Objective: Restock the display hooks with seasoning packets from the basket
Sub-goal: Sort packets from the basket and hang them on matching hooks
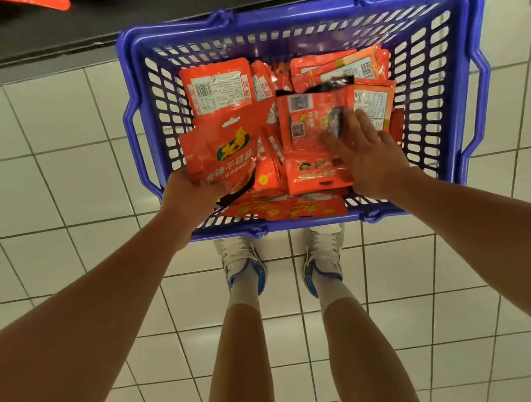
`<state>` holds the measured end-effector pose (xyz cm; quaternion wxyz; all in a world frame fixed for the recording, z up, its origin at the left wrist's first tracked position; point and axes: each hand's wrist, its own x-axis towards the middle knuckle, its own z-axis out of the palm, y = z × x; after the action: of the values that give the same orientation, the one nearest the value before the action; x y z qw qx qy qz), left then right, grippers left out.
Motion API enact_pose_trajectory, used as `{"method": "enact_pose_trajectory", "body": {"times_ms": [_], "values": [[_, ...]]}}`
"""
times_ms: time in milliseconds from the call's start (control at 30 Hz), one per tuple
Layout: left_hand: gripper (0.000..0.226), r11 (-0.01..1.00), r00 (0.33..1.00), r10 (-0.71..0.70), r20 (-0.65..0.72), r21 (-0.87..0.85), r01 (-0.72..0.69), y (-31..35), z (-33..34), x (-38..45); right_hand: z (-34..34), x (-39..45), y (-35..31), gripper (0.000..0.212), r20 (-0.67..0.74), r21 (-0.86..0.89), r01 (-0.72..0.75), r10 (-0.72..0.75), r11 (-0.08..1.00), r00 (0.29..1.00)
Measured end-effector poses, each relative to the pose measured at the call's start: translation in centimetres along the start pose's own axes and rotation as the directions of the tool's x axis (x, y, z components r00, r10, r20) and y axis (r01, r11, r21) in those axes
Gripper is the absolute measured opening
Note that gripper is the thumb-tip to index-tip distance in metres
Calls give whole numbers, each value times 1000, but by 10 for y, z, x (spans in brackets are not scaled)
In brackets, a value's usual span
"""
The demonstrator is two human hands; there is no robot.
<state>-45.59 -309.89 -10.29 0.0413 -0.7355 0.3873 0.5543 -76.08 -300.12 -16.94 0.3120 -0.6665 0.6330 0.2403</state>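
On the left, near the basket's near-left corner, I record the left hand gripping a small fan of seasoning packets by their lower edge, hang-holes pointing far. At centre the blue basket on the white tiled floor remains heavily loaded and no display hooks are in view, so I judge restocking far from complete. On the right, the right hand lies with blurred fingers spread over a face-down packet; whether it grips, I cannot tell.
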Motion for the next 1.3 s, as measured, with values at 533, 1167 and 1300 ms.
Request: {"method": "enact_pose_trajectory", "body": {"times_ms": [533, 1167, 1300], "values": [[51, 999, 999, 31, -11, 35, -31, -7, 8, 21, -7, 27, -6, 114, 112, -179, 211, -193, 961, 975], [45, 993, 997, 79, -3, 84, -78, -14, 23, 22, 10, 31, 17, 116, -68, -307, 189, -220, 933, 973], [45, 996, 997, 81, -12, 47, -81, -20, 24, 26, -3, 33, 9, 68, -187, -211, 254, -294, 944, 937]]}}
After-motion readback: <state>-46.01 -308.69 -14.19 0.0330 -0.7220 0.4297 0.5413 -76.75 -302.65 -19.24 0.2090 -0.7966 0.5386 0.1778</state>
